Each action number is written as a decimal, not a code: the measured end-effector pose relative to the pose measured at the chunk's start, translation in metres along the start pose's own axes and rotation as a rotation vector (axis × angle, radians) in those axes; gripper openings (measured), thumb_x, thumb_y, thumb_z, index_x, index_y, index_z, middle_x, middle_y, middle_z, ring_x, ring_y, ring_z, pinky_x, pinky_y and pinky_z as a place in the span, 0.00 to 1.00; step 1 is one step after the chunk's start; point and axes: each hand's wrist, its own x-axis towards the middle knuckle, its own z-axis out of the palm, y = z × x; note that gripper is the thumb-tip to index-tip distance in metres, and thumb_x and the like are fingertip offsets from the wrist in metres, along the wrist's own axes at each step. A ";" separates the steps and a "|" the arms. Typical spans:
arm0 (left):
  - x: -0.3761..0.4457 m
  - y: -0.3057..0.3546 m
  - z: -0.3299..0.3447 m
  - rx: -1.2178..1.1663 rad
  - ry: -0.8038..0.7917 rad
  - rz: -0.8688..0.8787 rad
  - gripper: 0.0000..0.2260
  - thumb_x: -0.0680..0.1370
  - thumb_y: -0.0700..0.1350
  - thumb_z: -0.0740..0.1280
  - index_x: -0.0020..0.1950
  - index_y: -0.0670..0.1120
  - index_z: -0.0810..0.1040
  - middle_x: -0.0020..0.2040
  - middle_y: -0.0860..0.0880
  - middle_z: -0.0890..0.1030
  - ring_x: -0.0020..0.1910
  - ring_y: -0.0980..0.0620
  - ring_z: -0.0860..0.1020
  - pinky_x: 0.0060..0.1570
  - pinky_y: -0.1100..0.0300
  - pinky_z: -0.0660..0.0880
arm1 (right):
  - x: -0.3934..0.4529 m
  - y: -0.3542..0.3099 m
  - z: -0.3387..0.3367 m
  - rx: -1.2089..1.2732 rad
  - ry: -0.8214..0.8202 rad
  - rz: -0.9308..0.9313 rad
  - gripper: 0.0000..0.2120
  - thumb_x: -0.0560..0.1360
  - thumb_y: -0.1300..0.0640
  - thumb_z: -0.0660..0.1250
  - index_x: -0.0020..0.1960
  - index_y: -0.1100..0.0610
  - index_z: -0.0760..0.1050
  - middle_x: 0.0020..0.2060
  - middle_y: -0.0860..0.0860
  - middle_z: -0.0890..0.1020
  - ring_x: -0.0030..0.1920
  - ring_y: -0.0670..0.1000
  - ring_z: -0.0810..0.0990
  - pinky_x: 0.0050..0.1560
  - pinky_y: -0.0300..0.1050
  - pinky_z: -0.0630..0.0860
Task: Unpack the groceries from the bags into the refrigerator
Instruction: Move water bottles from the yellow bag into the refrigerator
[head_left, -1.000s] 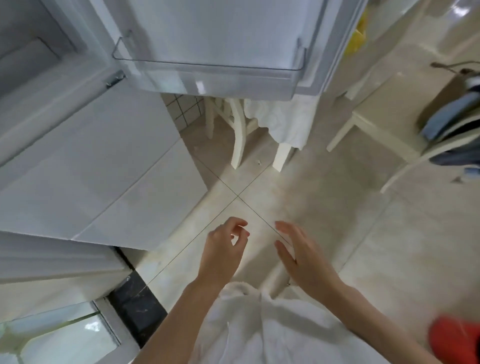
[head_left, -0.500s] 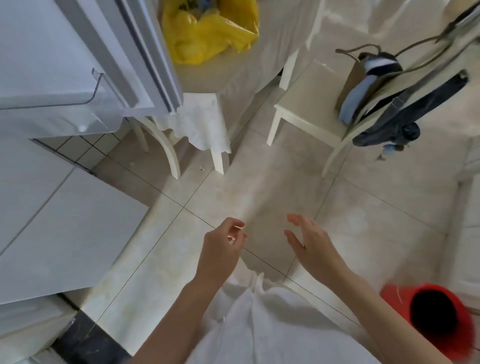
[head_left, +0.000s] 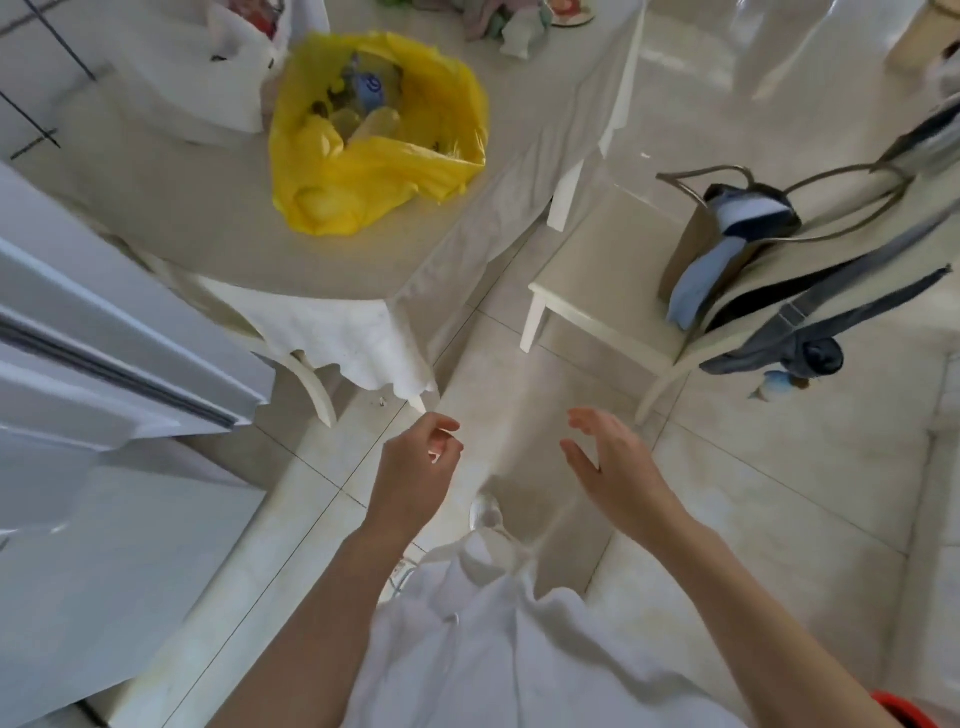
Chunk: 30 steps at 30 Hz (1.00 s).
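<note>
White refrigerator door (head_left: 119, 332) stands open at far left edge, its lower front panel (head_left: 104, 571) below it. Just right of that, table (head_left: 218, 223) under a pale cloth, one scalloped corner hanging down near the floor. On the table, far back left, a white plastic bag (head_left: 228, 67) with contents too blurred to name; just beside it to the right, a yellow plastic bag (head_left: 374, 130), mouth open, bottles and packaged items visible inside, exact items unclear. Both bags well apart from the hands. Lower centre, left hand (head_left: 413, 473) held over the tiled floor (head_left: 779, 519), fingers loosely curled with thumb near the fingertips, holding nothing. Right hand (head_left: 613, 462) near it, a gap between the two, fingers spread and relaxed, palm turned inward, also holding nothing. White shirt (head_left: 493, 649) fills the bottom centre. Right of the table, a cream chair (head_left: 597, 280) carrying a brown paper bag (head_left: 691, 254) with blue and dark fabric sticking out; dark straps and a grey garment hang off the chair's right side. Red object (head_left: 904, 712) clipped at bottom right corner, cannot tell what it is.
</note>
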 end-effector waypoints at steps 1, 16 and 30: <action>0.016 0.007 -0.003 0.002 0.011 -0.002 0.05 0.77 0.40 0.67 0.51 0.48 0.80 0.43 0.54 0.83 0.45 0.60 0.80 0.49 0.65 0.76 | 0.017 -0.002 -0.006 -0.006 -0.009 -0.013 0.18 0.80 0.52 0.61 0.68 0.56 0.69 0.62 0.50 0.76 0.60 0.48 0.75 0.58 0.34 0.66; 0.202 0.065 -0.011 -0.035 0.234 -0.134 0.06 0.78 0.42 0.65 0.52 0.49 0.79 0.43 0.53 0.84 0.45 0.59 0.80 0.44 0.68 0.75 | 0.268 -0.026 -0.066 -0.057 -0.156 -0.267 0.15 0.79 0.52 0.62 0.63 0.56 0.72 0.59 0.51 0.78 0.58 0.52 0.77 0.56 0.44 0.71; 0.327 0.131 0.015 0.005 0.446 -0.324 0.07 0.79 0.45 0.64 0.54 0.48 0.79 0.47 0.51 0.82 0.48 0.53 0.79 0.50 0.58 0.75 | 0.474 -0.048 -0.125 -0.147 -0.423 -0.644 0.14 0.78 0.57 0.65 0.62 0.62 0.74 0.56 0.57 0.79 0.56 0.56 0.78 0.57 0.50 0.74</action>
